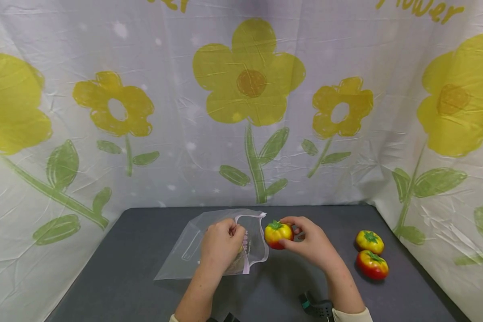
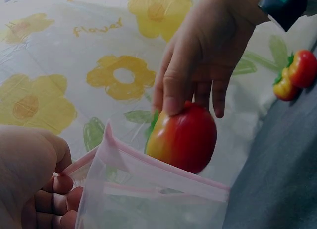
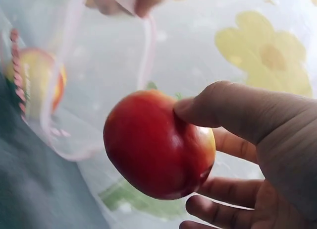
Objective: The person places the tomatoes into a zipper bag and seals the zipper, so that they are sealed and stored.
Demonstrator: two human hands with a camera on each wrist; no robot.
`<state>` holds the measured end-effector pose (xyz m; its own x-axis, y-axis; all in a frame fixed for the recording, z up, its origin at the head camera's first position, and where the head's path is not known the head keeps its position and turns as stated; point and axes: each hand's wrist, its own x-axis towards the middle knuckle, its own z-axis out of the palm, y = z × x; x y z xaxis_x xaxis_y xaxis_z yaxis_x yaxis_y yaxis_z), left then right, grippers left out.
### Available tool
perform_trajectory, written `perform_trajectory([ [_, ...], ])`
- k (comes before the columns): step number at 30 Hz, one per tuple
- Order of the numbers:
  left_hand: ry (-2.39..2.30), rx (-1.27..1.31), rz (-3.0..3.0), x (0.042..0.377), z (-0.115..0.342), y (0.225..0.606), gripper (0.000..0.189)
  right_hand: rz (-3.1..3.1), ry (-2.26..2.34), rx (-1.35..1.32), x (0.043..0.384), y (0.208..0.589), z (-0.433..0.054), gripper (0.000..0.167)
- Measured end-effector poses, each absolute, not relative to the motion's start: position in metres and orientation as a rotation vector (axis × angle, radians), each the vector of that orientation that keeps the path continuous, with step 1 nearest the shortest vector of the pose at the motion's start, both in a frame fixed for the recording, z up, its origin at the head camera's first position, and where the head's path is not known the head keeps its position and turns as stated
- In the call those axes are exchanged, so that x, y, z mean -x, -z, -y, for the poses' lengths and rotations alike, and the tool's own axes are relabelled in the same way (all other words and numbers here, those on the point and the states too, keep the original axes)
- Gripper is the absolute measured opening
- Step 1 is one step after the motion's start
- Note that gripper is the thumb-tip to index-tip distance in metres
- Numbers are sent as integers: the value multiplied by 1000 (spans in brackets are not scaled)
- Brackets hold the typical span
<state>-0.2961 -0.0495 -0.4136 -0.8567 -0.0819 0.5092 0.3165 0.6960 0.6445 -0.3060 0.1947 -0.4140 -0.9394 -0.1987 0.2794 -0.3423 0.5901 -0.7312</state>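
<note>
A clear zip bag with a pink-white zip edge lies on its side, its mouth gaping to the right. My left hand pinches the upper edge of that mouth between thumb and fingers. Just outside the opening, my right hand grips a red-and-yellow bell pepper with a green top. Its thumb presses one side of the pepper, while fingers reach round the other. Through the clear plastic in the right wrist view shows another red-and-yellow pepper, inside the bag.
Two more bell peppers, one mostly yellow and one redder, sit close together at the right of the dark table. A flower-print curtain surrounds the table's back and sides.
</note>
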Motion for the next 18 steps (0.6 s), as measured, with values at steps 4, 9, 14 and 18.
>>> perform_trajectory([
  [4,1055,158,2424,295,49,412,30,2663,-1252,-574,304,416,-179,41],
  [9,1075,179,2436,294,47,411,29,2691,-1247,-688,302,420,-165,41],
  [14,1084,205,2415,293,48,413,29,2720,-1225,-737,300,423,-159,39],
  [18,1092,206,2414,294,49,413,30,2751,-1220,-782,300,423,-159,38],
])
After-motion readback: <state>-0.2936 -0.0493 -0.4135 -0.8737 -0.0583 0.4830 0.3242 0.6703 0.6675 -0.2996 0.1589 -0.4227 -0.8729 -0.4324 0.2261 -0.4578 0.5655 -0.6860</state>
